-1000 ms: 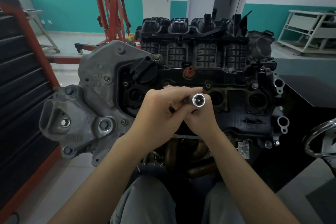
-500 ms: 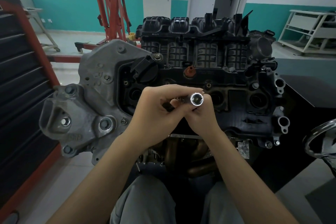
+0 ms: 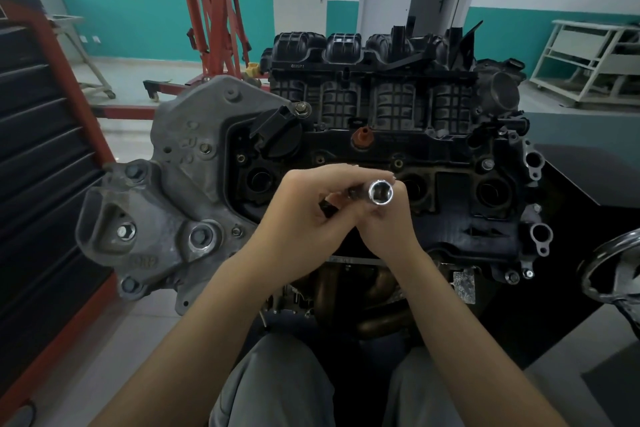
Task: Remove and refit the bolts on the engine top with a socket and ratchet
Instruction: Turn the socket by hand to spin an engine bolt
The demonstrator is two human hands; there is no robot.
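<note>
Head view: both hands met in front of the engine [image 3: 398,135], above the person's lap. The left hand [image 3: 308,218] had its grip curled round a dark tool, prob. the ratchet [image 3: 328,207]; only a short black bit of it showed between the fingers, rest hidden. The right hand [image 3: 391,222] pinched the socket [image 3: 380,193] with its fingers wrapped under and beside it. The socket was chrome, its open end facing the camera, its far end going into the left hand's grip. Whether socket and ratchet were joined: can't tell, the joint was covered. Both were held up off the engine, not touching any bolt.

The engine sat w/ its black top cover [image 3: 460,204] facing up. Several bolts were seated in it: one [image 3: 487,164] near the right edge of the cover, another [image 3: 398,163] just past the hands. A grey metal bracket [image 3: 194,163] made up the engine's left end, w/ its own bolts, e.g. one [image 3: 200,236] low on it. A black round cap [image 3: 277,139] sat at the cover's left end, an orange cap [image 3: 362,137] near the middle. The black manifold [image 3: 374,80] ran along the far side.

Behind stood a red hoist [image 3: 214,10], left of the engine. A white rack [image 3: 595,59] stood far right. A dark cabinet w/ red trim [image 3: 38,149] filled the left edge.
</note>
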